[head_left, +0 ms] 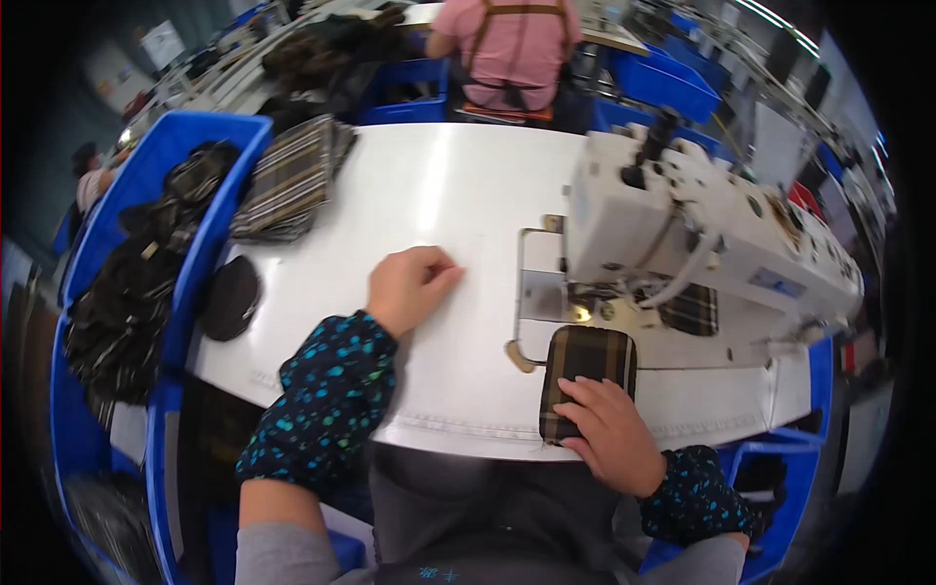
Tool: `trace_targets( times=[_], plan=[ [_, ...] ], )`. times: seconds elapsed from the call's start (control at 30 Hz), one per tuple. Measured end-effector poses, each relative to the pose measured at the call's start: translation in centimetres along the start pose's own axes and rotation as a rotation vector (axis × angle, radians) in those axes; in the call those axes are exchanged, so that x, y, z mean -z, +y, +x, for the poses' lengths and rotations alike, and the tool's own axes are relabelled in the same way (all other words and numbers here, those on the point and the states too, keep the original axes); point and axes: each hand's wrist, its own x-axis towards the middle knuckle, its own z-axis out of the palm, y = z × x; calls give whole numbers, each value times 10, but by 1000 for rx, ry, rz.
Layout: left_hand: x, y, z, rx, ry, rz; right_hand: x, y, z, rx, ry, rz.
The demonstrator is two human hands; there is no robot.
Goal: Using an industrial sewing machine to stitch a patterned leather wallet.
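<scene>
My left hand (414, 290) is over the middle of the white sewing table, its fingers curled in and pressed together. Nothing shows in it. At the table's front edge, my right hand (609, 429) rests with fingers spread flat on a dark plaid fabric piece (592, 356) with rounded corners. That piece lies just in front of the sewing machine's needle area, and my fingers cover part of its lower half. A white sewing machine (673, 214) stands on the right. Under its arm lies another dark plaid piece (690, 310), partly hidden.
A stack of striped plaid pieces (289, 180) is at the table's far left, with a dark rounded piece (231, 299) nearer me. A blue bin (219, 210) of dark fabric runs along the left side. Another blue bin (799, 497) is at lower right. A person in pink (512, 49) sits beyond the table.
</scene>
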Motion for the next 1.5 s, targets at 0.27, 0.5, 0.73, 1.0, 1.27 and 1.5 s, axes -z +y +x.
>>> trace_targets(
  times=[0.27, 0.5, 0.73, 1.0, 1.27, 1.5],
  plan=[
    [55, -32, -44, -236, 261, 403, -19, 29, 75, 419, -169, -20],
    [140, -116, -90, 652, 247, 873, -23, 37, 69, 304, 4, -152],
    [162, -84, -118, 183, 774, 970, -17, 35, 71, 326, 18, -154],
    [97, 75, -169, -245, 409, 614, -15, -30, 85, 67, -348, 892],
    [45, 93, -176, -426, 145, 199, -37, -46, 65, -401, -408, 1561],
    [50, 76, -165, -263, -87, -193, -5, -32, 58, -267, -857, 1494]
  ],
)
